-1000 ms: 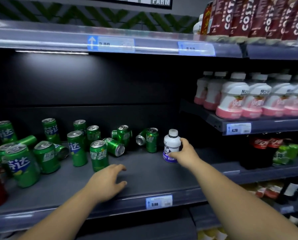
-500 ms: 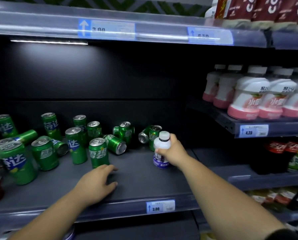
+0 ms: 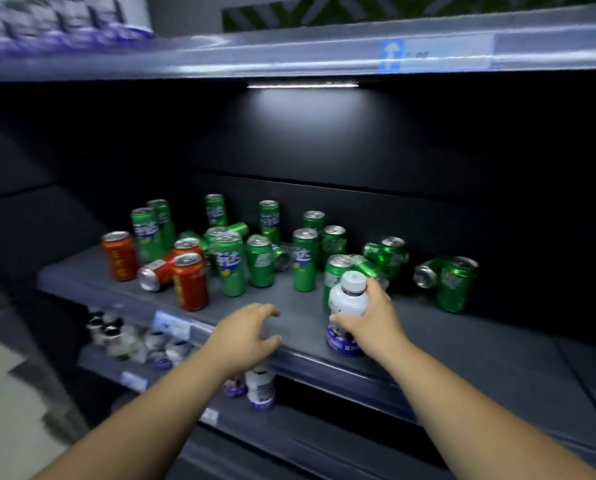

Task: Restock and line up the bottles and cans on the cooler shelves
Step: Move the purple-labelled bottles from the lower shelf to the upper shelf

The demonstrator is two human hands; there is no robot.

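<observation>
You had the white bottle [image 3: 348, 311] standing upright near the shelf's [image 3: 463, 355] front edge, lower centre of the frame, your right hand [image 3: 372, 322] wrapped around its side. Your left hand [image 3: 243, 336] sat just left of it on the shelf edge, fingers spread loose, gripping nothing. Behind the bottle, green cans [image 3: 303, 259] stood and lay jumbled; red cans [image 3: 190, 281] clustered further left. More white bottles [image 3: 260, 388] showed on the shelf below.
</observation>
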